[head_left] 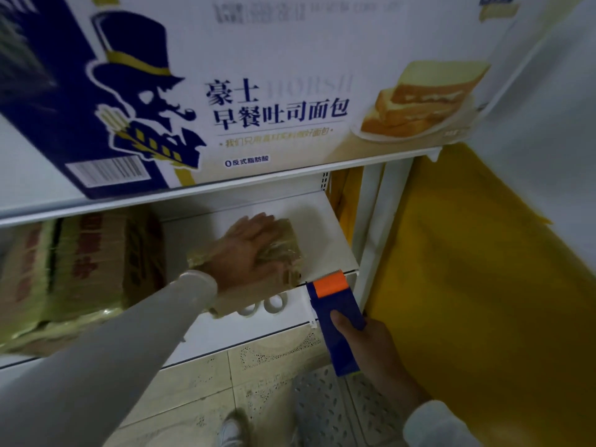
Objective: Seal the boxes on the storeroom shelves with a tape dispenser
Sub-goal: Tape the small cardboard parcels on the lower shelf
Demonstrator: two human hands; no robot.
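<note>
Pressing flat on the small tape-wrapped box [277,250] on the middle shelf [335,240], your left hand [248,253] lay with fingers spread. Your right hand [364,343] gripped the blue tape dispenser [335,314] just near of that box, apart from it. That box looked largely sealed; whether the large box [258,91] above was taped could not be told.

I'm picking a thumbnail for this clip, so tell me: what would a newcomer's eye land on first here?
First the big white and navy bread carton on the upper shelf, with its top-hatted figure and toast picture. Next the blue tape dispenser with its orange top, gripped by the right hand at the lower shelf's front edge. Beside it, the left hand rests on a small tape-wrapped box.
</note>
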